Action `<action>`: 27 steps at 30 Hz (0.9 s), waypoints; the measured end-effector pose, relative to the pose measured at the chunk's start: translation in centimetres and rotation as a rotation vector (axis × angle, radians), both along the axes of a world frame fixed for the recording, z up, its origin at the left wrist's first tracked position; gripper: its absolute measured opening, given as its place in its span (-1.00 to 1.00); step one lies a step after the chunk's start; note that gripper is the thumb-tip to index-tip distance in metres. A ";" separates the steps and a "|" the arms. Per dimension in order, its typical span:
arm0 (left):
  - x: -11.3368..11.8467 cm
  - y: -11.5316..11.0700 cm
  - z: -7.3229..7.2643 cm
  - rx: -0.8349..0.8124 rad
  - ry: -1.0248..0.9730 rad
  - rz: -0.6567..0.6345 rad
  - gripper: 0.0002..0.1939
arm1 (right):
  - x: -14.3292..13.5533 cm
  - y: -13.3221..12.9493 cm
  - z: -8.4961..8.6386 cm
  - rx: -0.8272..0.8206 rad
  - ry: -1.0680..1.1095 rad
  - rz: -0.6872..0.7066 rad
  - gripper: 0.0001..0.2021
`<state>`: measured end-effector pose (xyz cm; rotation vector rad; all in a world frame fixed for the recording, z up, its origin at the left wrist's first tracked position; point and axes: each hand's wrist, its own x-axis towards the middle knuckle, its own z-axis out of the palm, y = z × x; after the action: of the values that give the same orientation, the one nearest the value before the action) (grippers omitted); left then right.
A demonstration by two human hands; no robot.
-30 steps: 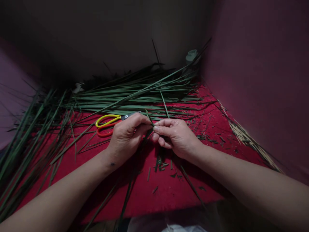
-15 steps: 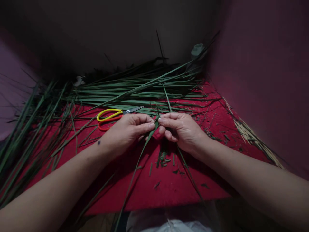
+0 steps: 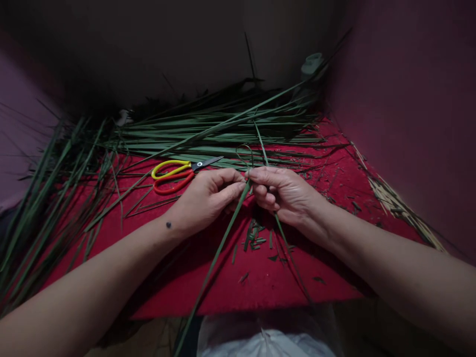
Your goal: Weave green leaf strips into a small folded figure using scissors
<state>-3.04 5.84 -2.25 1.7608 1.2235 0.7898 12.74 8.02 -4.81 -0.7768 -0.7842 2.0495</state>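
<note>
Above the middle of the red cloth (image 3: 208,277), my left hand (image 3: 217,196) and my right hand (image 3: 280,191) meet fingertip to fingertip. Both pinch a narrow green leaf strip (image 3: 226,233), whose folded part is mostly covered by the fingers. One long end hangs down past the cloth's front edge; another thin end (image 3: 290,248) trails below my right hand. A small loop of strip (image 3: 244,151) sticks up above the fingertips. Just left of my left hand lie scissors (image 3: 174,174) with one yellow and one red handle, blades pointing right.
Long green leaves (image 3: 208,134) are heaped across the back, and more leaves (image 3: 44,208) spill over the left side. Leaf scraps (image 3: 256,238) lie below the hands. Pale thin sticks (image 3: 394,198) line the right edge. A whitish container (image 3: 311,64) stands at the back right.
The view has shifted a little. The small folded green part between the fingertips is now more covered, and the loop above them shows wider. Both hands keep their pinch.
</note>
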 end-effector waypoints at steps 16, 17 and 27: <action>0.2 -0.3 0.1 0.180 0.125 -0.022 -0.85 | 0.5 0.3 0.3 0.045 -0.008 -0.013 -0.91; 0.1 -0.3 0.1 0.145 0.096 -0.023 -0.85 | 0.5 0.4 0.3 0.051 -0.012 -0.005 -0.91; -0.3 -0.2 -1.2 0.363 0.160 0.023 -0.96 | 0.4 0.2 0.1 0.103 -0.098 0.021 -0.89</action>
<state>-3.35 5.61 -3.41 2.1409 1.2649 0.9446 13.10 8.25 -4.73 -0.8184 -0.9485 1.9848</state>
